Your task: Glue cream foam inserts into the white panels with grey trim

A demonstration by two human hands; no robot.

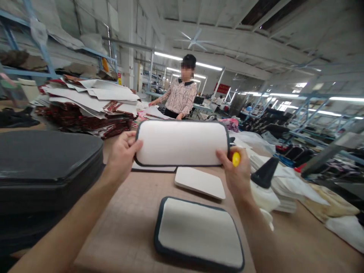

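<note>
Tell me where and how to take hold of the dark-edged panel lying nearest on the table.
Probably by its two short ends, one hand coming from the left, one from the right: the nearest panel lies flat, is longer crosswise, and both ends are exposed, with nothing resting on its pale face.

A brown tabletop (127, 223) bears a dark-edged panel (200, 233), a pale slab (199, 182) and a black-nozzled bottle (263, 197)

Hands (123, 153) bare; wrists (111, 176), forearms (75, 218) likewise.
</note>
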